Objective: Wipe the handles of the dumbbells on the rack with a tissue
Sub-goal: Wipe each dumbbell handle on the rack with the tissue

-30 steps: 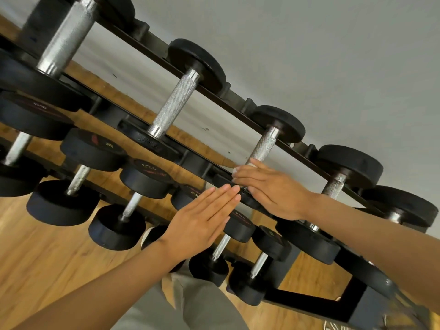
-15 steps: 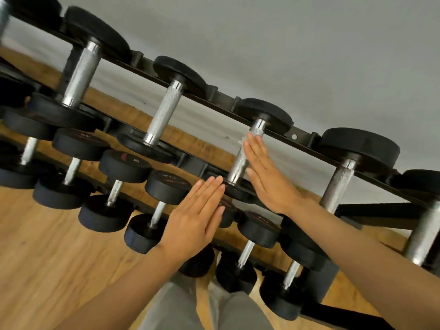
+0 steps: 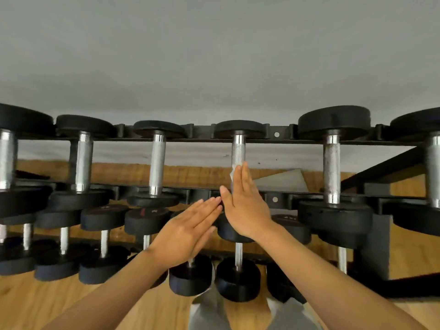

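A black rack point(image 3: 276, 136) holds rows of black dumbbells with knurled silver handles. My right hand point(image 3: 245, 201) lies flat with straight fingers against the handle point(image 3: 238, 151) of a top-row dumbbell near the middle, pressing a white tissue point(image 3: 232, 172) onto it. Only the tissue's edge shows beside my fingers. My left hand point(image 3: 188, 232) hovers just left of it, fingers straight and together, holding nothing, its fingertips close to the right thumb. It covers part of a lower-row dumbbell.
More top-row dumbbells stand left point(image 3: 157, 163) and right point(image 3: 332, 167) of the wiped one. Smaller dumbbells point(image 3: 238, 256) fill the lower rows. A wooden floor point(image 3: 35, 303) lies below, a grey wall point(image 3: 214, 55) behind, and the rack's black frame leg point(image 3: 371, 246) at the right.
The view has levelled out from a strong tilt. My right hand slid up the handle with the tissue, its fingers turning along the bar. My left hand stayed flat beside it.
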Motion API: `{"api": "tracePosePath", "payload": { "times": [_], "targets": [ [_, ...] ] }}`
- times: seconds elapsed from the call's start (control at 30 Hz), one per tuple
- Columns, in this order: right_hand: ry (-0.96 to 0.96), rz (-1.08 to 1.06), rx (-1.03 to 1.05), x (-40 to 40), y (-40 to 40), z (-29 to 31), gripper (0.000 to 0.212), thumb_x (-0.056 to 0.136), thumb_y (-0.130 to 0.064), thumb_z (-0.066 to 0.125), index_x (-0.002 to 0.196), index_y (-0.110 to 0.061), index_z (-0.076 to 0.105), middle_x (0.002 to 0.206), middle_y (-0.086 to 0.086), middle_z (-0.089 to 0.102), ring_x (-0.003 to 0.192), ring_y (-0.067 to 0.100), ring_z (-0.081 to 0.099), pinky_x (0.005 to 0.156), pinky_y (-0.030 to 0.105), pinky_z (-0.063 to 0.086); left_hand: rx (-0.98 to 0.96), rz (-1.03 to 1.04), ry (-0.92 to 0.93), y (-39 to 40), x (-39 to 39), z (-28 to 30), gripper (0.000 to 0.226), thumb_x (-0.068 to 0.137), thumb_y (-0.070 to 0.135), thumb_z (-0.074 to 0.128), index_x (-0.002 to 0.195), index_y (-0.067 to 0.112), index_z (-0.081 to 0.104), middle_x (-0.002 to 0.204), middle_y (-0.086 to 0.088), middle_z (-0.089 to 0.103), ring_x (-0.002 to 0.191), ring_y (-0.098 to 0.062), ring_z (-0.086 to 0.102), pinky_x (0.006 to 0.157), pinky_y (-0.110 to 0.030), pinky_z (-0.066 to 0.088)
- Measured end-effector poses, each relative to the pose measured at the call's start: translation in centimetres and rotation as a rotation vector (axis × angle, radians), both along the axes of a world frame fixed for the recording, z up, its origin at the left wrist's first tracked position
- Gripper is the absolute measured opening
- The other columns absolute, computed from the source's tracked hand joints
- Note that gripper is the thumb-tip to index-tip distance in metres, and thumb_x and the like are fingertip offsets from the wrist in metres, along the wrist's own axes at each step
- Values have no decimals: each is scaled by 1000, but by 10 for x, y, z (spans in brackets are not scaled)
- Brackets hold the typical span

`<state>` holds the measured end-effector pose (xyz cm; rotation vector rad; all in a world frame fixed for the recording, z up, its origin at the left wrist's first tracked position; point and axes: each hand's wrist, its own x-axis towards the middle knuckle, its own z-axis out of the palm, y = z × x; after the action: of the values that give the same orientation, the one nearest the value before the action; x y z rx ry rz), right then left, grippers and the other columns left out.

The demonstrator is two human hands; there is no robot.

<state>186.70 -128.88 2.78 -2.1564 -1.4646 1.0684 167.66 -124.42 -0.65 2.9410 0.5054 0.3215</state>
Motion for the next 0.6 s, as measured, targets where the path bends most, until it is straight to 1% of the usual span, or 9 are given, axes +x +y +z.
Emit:
{"api": "tracePosePath", "payload": {
  "times": [0.1,0.17,0.2,0.27,0.37,0.43,0.5,0.53,0.6],
  "targets": [
    [49,-179,-11,-16,19,8,70,104,-47,20,152,-14,-19,158,3,-28,149,19,-10,122,38,10,28,-24,-19,37,-6,9,43,102,19,46,139,-1,53,151,-15,46,140,-23,44,120,-38,30],
    [116,-337,22,-25,33,12,69,105,-41,27,153,-14,-16,160,3,-24,150,20,-4,121,42,18,32,-15,-7,69,-3,15,46,102,19,42,144,0,48,154,-15,42,142,-24,41,120,-40,30],
    [150,-417,54,-29,39,12,69,105,-36,30,153,-14,-14,161,3,-20,150,20,-3,121,42,18,34,-17,4,85,0,17,48,102,20,40,146,1,44,155,-15,39,143,-24,39,119,-42,31],
    [189,-540,119,-37,48,11,67,105,-26,34,154,-12,-9,162,4,-14,150,18,-6,122,40,11,69,-56,30,115,13,23,51,102,20,36,150,2,37,158,-16,34,145,-26,35,118,-45,32],
    [205,-649,162,-44,54,10,65,104,-18,35,155,-10,-4,163,5,-10,150,16,-8,123,35,5,195,-164,50,148,43,33,53,103,21,30,153,2,28,161,-15,27,148,-28,28,119,-47,29],
    [231,-702,168,-48,57,10,64,104,-17,34,155,-9,-4,163,6,-10,150,17,-8,122,34,2,241,-250,45,166,65,39,53,105,23,26,154,5,22,162,-13,22,149,-27,25,123,-43,21],
    [235,-752,167,-52,62,12,63,104,-16,32,154,-8,-4,163,7,-10,149,17,-9,122,33,-1,267,-366,59,184,83,42,55,104,23,26,156,6,16,163,-11,19,150,-26,22,125,-38,10],
    [226,-782,174,-52,66,13,62,104,-16,31,155,-8,-3,163,7,-9,149,17,-9,122,32,-2,271,-429,70,192,90,43,56,104,22,28,156,7,13,163,-10,17,151,-26,21,125,-37,7],
    [189,-820,217,-47,82,18,60,104,-16,30,155,-8,0,163,7,-5,150,17,-6,122,31,-2,269,-537,90,208,99,46,57,104,20,29,157,8,11,164,-9,16,151,-25,20,125,-38,8]
  ]
}}
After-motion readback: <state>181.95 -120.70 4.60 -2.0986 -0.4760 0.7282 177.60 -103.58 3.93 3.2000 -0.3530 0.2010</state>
